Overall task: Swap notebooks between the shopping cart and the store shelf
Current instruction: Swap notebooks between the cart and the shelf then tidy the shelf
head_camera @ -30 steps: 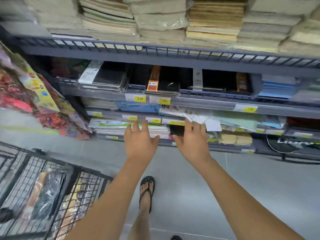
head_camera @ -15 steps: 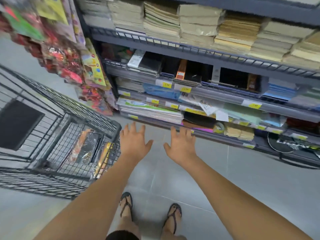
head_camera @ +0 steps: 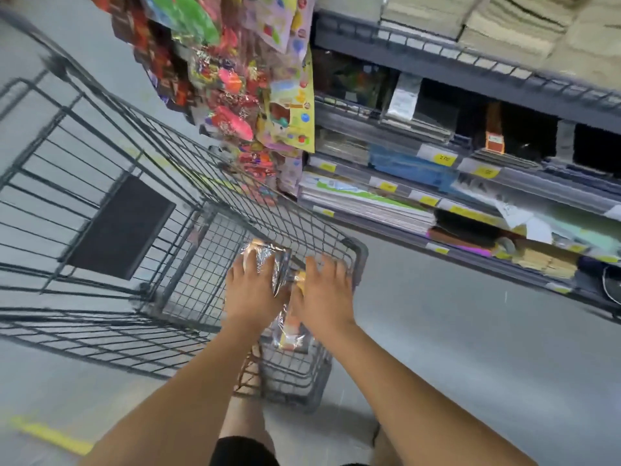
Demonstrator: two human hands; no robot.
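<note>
Both hands reach down into the front end of the shopping cart [head_camera: 111,210], side by side and palms down. Left hand [head_camera: 250,294] lies flat with fingers spread on a dark notebook wrapped in shiny clear plastic [head_camera: 268,264], its fingertips pressing on the wrapper; whether the thumb has hooked under the edge cannot be told. Right hand [head_camera: 322,297] is likewise spread, covering a second wrapped notebook [head_camera: 290,327] with orange and yellow on its cover, which shows between the two hands and just below the right wrist. The fingers of that hand reach nearly to the cart's front rim. Neither hand shows a closed grip; both look open and resting on the packets, though motion blur keeps the finer contact unclear.

Both notebooks lie on the wire floor of the cart, under the hands. Beyond the left hand, further back in the cart, sits a flat black panel [head_camera: 121,227].

To the right of the right hand and beyond it stands the store shelf [head_camera: 470,79], its tiers carrying stacks of notebooks and paper with yellow price tags [head_camera: 443,159] along the edges. Above the hands, colourful hanging packets [head_camera: 235,85] dangle at the shelf's end. Beneath the forearms, a bare leg and grey floor [head_camera: 470,364] are visible.
</note>
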